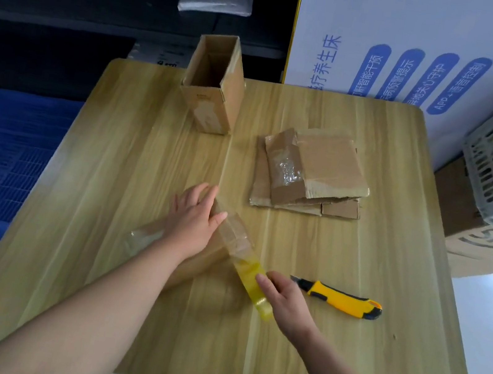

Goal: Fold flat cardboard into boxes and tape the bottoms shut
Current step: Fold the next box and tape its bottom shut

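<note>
Your left hand [194, 220] lies flat, fingers straight, pressing down the box [235, 237] at the near middle of the table [342, 349]. Your right hand [284, 301], forearm angled inward, grips the yellow tape roll [251, 277] at the box's right end.

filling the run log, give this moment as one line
step: taping box | left hand presses box | right hand holds tape roll | utility knife on table, untouched
</note>
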A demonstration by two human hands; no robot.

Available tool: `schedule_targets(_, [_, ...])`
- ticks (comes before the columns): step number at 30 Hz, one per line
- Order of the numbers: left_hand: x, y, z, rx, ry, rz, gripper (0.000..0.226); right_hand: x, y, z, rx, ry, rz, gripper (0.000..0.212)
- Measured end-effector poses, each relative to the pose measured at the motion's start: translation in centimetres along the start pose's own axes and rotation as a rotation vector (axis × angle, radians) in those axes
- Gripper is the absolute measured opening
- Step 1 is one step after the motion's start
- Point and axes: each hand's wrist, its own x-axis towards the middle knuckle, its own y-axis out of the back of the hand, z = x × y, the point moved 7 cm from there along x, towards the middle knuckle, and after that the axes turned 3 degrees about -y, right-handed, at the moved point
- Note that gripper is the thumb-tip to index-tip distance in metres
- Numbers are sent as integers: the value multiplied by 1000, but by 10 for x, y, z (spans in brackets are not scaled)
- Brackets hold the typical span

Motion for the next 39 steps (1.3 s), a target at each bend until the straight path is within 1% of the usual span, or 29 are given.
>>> schedule_targets(3, [-5, 22, 3, -32, -50, 190, 63, 1, -7, -9, -17, 8, -11, 36])
schedule_targets(6, [-34, 34, 8, -47, -56, 381, 57, 0, -14, -12, -32, 10, -38, 43])
schedule_targets(8, [-57, 39, 11, -75, -44, 469, 48, -2, -15, -13, -13, 10, -44, 44])
schedule_targets(11, [-94, 42, 13, -194, -45, 543, 25, -5, -15, -14, 15, 13, -56, 43])
schedule_targets(12, [-106, 41, 16, -267, -46, 524, 21, -5, -14, -14, 15, 16, -58, 42])
schedule_targets(13, [-114, 35, 20, -339, -19, 462, 25, -6, -14, -14, 17, 21, -59, 42])
schedule_targets(14, [-118, 27, 27, -374, 33, 352, 30, -6, -13, -14, 19, 24, -61, 41])
schedule_targets(16, [-119, -1, 36, -354, 166, 118, 32, -8, -12, -17, 30, 35, -69, 38])
schedule_targets(17, [-117, -20, 34, -409, 267, 25, 37, -10, -11, -17, 39, 39, -76, 37])
schedule_targets(18, [-116, -33, 34, -544, 385, -59, 51, -11, -10, -18, 50, 41, -83, 35])
schedule_targets(19, [-113, -45, 37, -742, 475, -107, 71, -13, -9, -18, 60, 40, -91, 35])
schedule_targets(20, [-110, -54, 39, -927, 546, -107, 86, -14, -8, -18, 66, 36, -96, 34])
schedule_targets(21, [-106, -64, 41, -1052, 596, -99, 84, -16, -7, -17, 70, 33, -101, 33])
schedule_targets(22, [-102, -69, 45, -1140, 623, -91, 66, -17, -5, -17, 71, 32, -109, 32])
schedule_targets(24, [-97, -67, 51, -1217, 647, -36, 26, -18, 0, -16, 65, 37, -131, 28])
schedule_targets(25, [-95, -64, 53, -1224, 651, -16, 18, -17, 5, -15, 49, 43, -136, 28])
schedule_targets(27, [-93, -62, 54, -1199, 669, -15, 14, -9, 23, -9, -53, 79, -90, 28])
schedule_targets(28, [-93, -62, 52, -1185, 683, -12, 13, -2, 36, -5, -190, 110, -29, 29])
schedule_targets(30, [-94, -60, 48, -1154, 702, -8, 15, 11, 62, 8, -598, 117, 75, 38])
schedule_targets(32, [-96, -56, 45, -1134, 704, 13, 17, 21, 84, 28, -933, 15, 117, 44])
schedule_targets(33, [-96, -55, 43, -1139, 707, 26, 17, 23, 91, 38, -1031, -39, 111, 41])
schedule_targets(35, [-95, -55, 40, -1165, 717, 48, 16, 27, 101, 54, -1121, -107, 111, 33])
schedule_targets(36, [-95, -54, 39, -1173, 720, 51, 15, 28, 104, 57, -1140, -110, 111, 32])
schedule_targets(38, [-93, -53, 38, -1187, 721, 52, 13, 31, 106, 59, -1142, -75, 75, 33])
schedule_targets(39, [-93, -52, 37, -1193, 716, 54, 11, 33, 104, 57, -1100, -46, 40, 33])
